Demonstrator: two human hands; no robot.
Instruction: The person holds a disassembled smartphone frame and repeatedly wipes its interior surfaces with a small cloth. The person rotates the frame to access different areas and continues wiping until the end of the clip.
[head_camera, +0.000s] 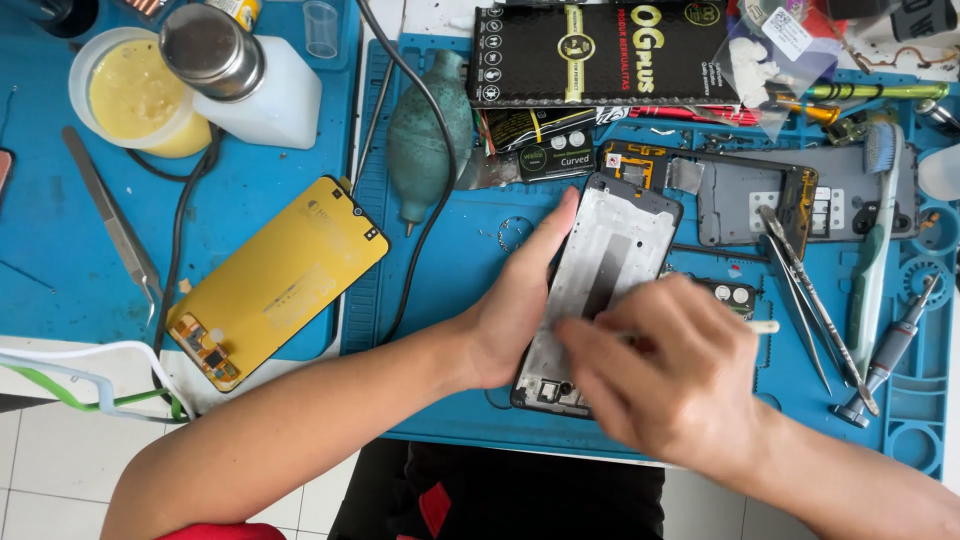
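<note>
A phone repair workshop: blue repair mat (460, 260), tweezers (115, 225), screwdriver (890, 350), opened phone parts (790, 200).

view: you've got one head cam only, nothing to overlap with
angle: steep look down over your forearms, facing away from your body
range: close, table (60, 290) fills the frame
near edge: floor tiles (40, 470) show bottom left

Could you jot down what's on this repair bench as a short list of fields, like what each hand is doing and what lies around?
Surface: blue mat
Left hand: grips the left edge of a phone frame
Right hand: over the frame's lower part, pinching a thin pale stick; blurred
Left of frame: yellow-backed screen, green bulb blower, tweezers
Right of frame: grey phone back, screwdriver
Far edge: black box, paste tub
</note>
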